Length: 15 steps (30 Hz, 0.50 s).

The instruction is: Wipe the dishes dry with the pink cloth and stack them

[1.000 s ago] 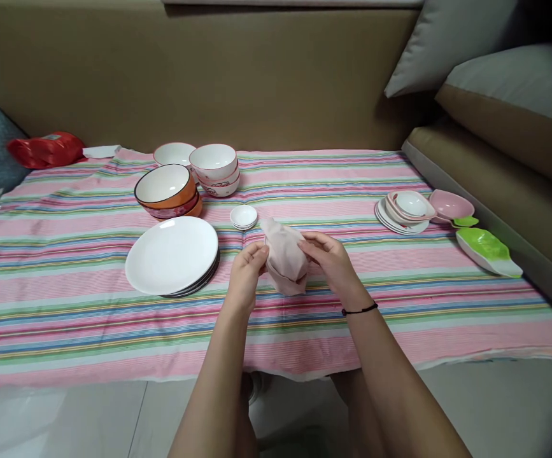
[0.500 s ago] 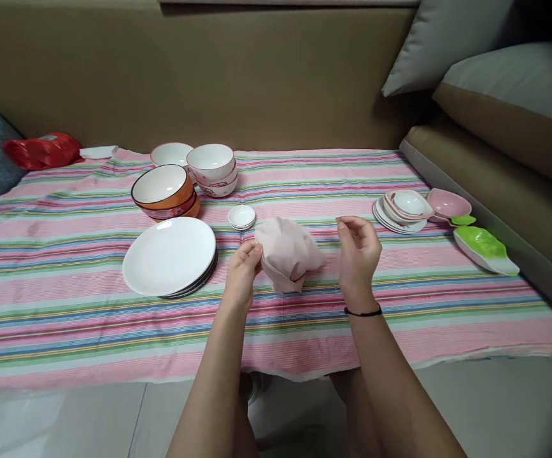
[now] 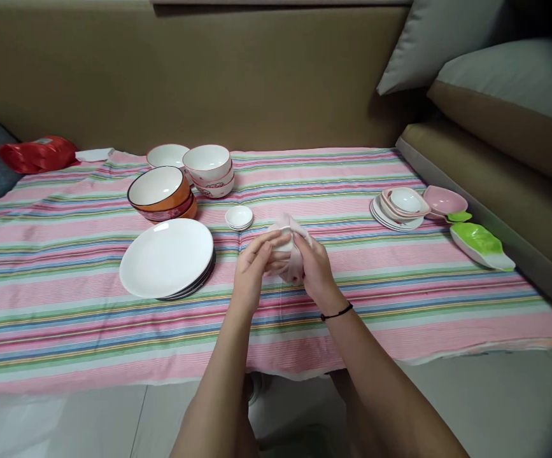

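Over the striped cloth, my left hand (image 3: 253, 264) and my right hand (image 3: 314, 261) are closed together around a pale pink cloth (image 3: 297, 266). Within its folds, between my fingers, shows part of a small white dish (image 3: 283, 240); most of it is hidden. My left fingers reach across the dish's front, and my right thumb and fingers press the cloth from the right side. Just beyond my left hand stands a short stack of small white dishes (image 3: 239, 217). Left of that hand lies a stack of large plates (image 3: 167, 259), a white one on top.
Orange bowls (image 3: 158, 191) and white red-rimmed bowls (image 3: 209, 166) stand stacked at the back left. To the right are small plates with bowls (image 3: 402, 207), a pink dish (image 3: 445, 200) and a green leaf-shaped dish (image 3: 481, 245). A red shiny bundle (image 3: 39, 154) lies far left.
My right hand has come in from the right and taken hold of the cloth. My left fingers have shifted over its front. The cloth is now bunched smaller, with the white dish showing.
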Each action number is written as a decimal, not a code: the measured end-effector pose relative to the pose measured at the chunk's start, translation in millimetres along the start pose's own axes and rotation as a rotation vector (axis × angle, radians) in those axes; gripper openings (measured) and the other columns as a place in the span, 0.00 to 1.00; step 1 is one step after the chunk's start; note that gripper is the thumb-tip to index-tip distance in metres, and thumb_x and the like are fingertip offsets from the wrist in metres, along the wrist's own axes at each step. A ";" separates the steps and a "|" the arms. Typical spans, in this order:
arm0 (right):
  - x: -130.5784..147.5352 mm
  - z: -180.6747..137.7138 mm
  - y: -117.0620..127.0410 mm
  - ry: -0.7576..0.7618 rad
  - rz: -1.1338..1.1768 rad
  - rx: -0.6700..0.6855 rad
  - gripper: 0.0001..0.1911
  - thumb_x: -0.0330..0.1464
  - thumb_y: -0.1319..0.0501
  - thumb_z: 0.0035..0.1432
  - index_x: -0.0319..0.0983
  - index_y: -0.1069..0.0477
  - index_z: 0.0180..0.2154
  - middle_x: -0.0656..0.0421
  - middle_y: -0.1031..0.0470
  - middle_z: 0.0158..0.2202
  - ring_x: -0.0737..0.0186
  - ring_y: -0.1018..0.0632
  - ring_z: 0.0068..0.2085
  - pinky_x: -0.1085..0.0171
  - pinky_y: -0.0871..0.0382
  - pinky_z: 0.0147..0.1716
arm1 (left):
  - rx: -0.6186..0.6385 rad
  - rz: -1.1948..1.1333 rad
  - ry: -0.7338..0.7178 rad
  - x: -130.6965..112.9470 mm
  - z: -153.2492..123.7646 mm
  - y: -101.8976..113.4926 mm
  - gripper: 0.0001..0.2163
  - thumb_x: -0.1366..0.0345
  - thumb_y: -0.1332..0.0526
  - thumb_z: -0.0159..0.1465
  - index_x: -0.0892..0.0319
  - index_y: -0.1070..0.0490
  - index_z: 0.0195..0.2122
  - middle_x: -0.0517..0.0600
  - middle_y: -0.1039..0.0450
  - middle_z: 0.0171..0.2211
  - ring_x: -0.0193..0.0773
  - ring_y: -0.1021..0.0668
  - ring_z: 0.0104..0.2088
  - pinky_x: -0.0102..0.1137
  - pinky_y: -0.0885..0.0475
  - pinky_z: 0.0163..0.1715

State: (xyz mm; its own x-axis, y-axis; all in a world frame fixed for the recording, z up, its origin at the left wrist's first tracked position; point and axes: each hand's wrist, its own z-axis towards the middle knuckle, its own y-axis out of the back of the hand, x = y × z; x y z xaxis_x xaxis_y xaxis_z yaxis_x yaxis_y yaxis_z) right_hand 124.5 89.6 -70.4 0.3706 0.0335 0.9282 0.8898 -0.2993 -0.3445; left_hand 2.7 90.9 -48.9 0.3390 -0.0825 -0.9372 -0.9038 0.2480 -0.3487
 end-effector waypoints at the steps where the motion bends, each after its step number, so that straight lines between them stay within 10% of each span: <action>1: -0.4 1.2 1.1 0.025 -0.009 -0.053 0.17 0.46 0.37 0.51 0.39 0.28 0.33 0.63 0.32 0.22 0.67 0.32 0.23 0.68 0.38 0.21 | -0.086 0.086 -0.064 0.3 -0.2 -0.4 0.16 0.53 0.39 0.60 0.59 0.28 0.43 0.53 0.22 0.38 0.36 0.22 0.29 0.30 0.31 0.30; 4: -0.2 4.4 3.8 0.084 -0.095 -0.184 0.16 0.45 0.36 0.49 0.38 0.30 0.28 0.63 0.33 0.22 0.67 0.32 0.25 0.67 0.38 0.23 | -0.276 0.359 -0.183 2.3 -1.1 -0.8 0.12 0.54 0.40 0.61 0.58 0.29 0.34 0.45 0.30 0.23 0.30 0.31 0.20 0.26 0.37 0.23; 10: 1.9 6.9 9.2 0.210 -0.479 -0.165 0.22 0.48 0.38 0.51 0.40 0.40 0.18 0.65 0.44 0.16 0.69 0.41 0.21 0.66 0.47 0.20 | -0.080 0.596 -0.067 8.7 -4.2 -2.4 0.16 0.52 0.42 0.62 0.54 0.33 0.46 0.40 0.37 0.16 0.32 0.35 0.17 0.26 0.45 0.20; 15: 6.4 4.0 10.4 0.315 -0.604 0.082 0.16 0.44 0.45 0.60 0.40 0.28 0.36 0.61 0.29 0.26 0.64 0.30 0.28 0.66 0.38 0.27 | -0.201 0.797 -0.094 8.6 -3.5 -0.1 0.15 0.58 0.45 0.64 0.53 0.30 0.50 0.42 0.37 0.16 0.34 0.35 0.17 0.28 0.46 0.23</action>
State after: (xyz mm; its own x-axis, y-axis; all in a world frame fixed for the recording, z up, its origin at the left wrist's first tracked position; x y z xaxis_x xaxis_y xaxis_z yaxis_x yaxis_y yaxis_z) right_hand 137.2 90.5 -68.6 -0.2811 -0.1109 0.9532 0.9379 -0.2419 0.2484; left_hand 4.8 86.7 -57.0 -0.4109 0.1280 -0.9026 -0.9089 0.0196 0.4166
